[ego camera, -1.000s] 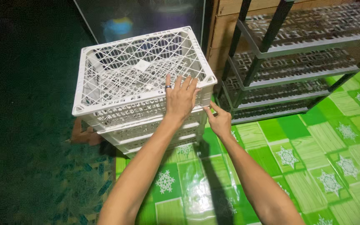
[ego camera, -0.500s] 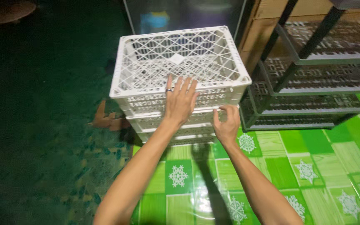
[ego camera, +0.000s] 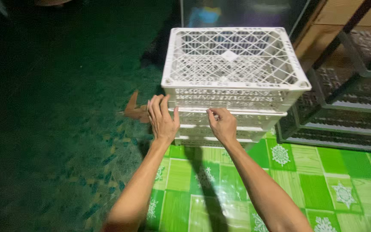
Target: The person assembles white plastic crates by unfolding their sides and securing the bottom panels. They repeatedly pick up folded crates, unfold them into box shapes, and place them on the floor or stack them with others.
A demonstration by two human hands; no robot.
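Note:
A stack of white plastic lattice crates (ego camera: 232,64) stands on the floor in front of me, the top one empty and open upward. My left hand (ego camera: 162,118) lies flat with fingers spread against the near left corner of the stack, below the top crate's rim. My right hand (ego camera: 223,124) has its fingers curled onto the front rim of the second crate. Neither hand lifts anything.
A dark metal wire shelf rack (ego camera: 344,107) stands right of the crates. Behind them is a dark glass-fronted cabinet (ego camera: 241,13) and a wooden panel (ego camera: 323,25). The floor is green patterned vinyl (ego camera: 305,172), worn and dark at left, with a torn brown patch (ego camera: 135,109).
My left hand slid off the top crate's rim to the stack's near left corner. My right hand stayed on the front rim. My view shifted, so the crates sit further right.

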